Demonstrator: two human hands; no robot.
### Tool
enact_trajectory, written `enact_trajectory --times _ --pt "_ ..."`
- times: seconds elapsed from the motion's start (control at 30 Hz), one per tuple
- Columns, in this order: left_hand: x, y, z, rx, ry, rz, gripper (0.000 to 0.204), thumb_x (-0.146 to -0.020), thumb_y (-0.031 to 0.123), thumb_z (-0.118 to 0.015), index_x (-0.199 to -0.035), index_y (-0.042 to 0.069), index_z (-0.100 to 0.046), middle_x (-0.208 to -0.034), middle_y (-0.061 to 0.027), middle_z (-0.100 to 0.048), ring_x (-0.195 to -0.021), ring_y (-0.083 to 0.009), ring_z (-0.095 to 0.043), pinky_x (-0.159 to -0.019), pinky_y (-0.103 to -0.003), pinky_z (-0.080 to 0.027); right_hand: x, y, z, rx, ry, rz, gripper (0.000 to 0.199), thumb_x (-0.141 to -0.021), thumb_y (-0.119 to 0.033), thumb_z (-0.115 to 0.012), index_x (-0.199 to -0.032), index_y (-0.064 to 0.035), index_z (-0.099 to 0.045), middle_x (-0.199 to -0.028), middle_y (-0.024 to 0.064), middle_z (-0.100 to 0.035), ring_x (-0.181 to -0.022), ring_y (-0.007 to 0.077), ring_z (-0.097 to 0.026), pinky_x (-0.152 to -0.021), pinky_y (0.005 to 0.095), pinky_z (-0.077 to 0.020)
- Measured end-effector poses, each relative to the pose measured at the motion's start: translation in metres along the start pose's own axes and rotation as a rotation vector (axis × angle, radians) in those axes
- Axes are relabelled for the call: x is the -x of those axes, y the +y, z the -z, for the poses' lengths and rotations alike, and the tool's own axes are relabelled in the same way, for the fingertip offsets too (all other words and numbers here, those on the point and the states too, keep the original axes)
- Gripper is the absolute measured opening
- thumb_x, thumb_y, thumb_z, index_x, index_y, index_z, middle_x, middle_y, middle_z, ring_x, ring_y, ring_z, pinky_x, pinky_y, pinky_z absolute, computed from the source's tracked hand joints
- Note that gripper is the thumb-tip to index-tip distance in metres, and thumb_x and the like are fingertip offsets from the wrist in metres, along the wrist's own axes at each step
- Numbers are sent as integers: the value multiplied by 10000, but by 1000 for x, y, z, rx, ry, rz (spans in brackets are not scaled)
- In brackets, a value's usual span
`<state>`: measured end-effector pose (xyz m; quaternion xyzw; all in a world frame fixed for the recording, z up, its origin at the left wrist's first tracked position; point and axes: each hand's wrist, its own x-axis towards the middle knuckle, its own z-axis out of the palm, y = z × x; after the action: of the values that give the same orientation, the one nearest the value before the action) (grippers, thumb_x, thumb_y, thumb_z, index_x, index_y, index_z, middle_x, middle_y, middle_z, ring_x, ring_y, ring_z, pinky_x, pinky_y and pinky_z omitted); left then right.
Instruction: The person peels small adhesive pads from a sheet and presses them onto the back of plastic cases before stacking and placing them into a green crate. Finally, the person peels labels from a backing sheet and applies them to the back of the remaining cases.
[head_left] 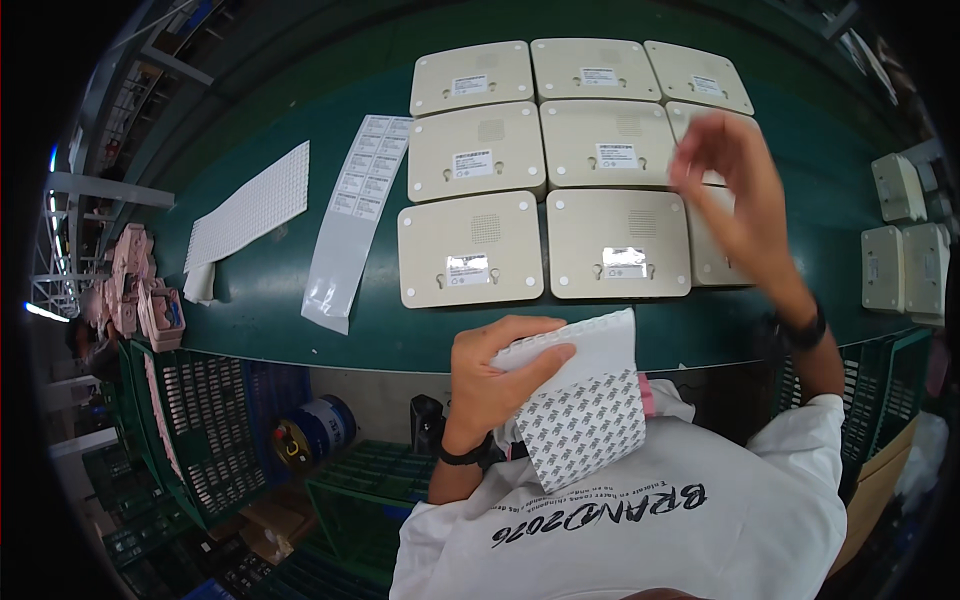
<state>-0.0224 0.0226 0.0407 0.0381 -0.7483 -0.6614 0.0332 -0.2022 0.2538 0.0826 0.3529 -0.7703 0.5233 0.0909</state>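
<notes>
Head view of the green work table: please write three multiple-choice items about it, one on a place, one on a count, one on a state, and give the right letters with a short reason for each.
1. Where does the long strip of white labels lie?
A. left of the beige boxes
B. on top of the boxes
C. in a green crate

2. How many beige boxes lie in the block on the green table?
A. four
B. six
C. nine

3. What is the left hand doing?
A. resting flat on the table
B. holding a sheet of small pads
C. pressing a box

Answers:
1 A: the strip lies on bare table between the white gridded sheet and the boxes.
2 C: three rows of three, though the right hand covers part of the right column.
3 B: its fingers grip the sheet near the table edge, while the right hand is raised over the boxes.
</notes>
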Motion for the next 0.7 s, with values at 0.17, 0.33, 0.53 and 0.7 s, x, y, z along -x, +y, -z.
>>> enact_trajectory --times 0.17,0.33,0.53,0.7 --pt "1 -29 -1 23 30 15 234 -752 -29 -796 -975 -32 -725 -891 -109 -734 -766 -124 -682 -684 -240 -534 -54 99 38 32 57 -315 414 -902 -13 -674 -1268 -24 -481 -1094 79 -577 -947 139 -644 -854 239 -522" --pt "2 -39 -1 25 39 -30 238 -779 -7 -792 -1003 -37 -715 -879 -116 -740 -764 -130 -702 -670 -241 -547 -72 119 27 84 -46 -329 437 -903 -21 -677 -1288 -48 -471 -1115 71 -574 -955 140 -650 -844 242 -534" --pt "2 -38 -1 59 44 6 247 -760 -23 -798 -994 -32 -721 -897 -115 -738 -772 -128 -691 -685 -243 -540 -79 108 14 171 -71 -330 429 -911 -35 -672 -1287 -63 -467 -1130 72 -579 -946 146 -657 -821 246 -543" --pt "2 -39 1 41 11 -17 246 -781 -7 -790 -1012 -38 -713 -895 -122 -741 -774 -136 -704 -680 -250 -551 -74 119 14 267 -100 -216 422 -914 -28 -662 -1287 -67 -468 -1131 75 -581 -944 146 -659 -817 246 -541"
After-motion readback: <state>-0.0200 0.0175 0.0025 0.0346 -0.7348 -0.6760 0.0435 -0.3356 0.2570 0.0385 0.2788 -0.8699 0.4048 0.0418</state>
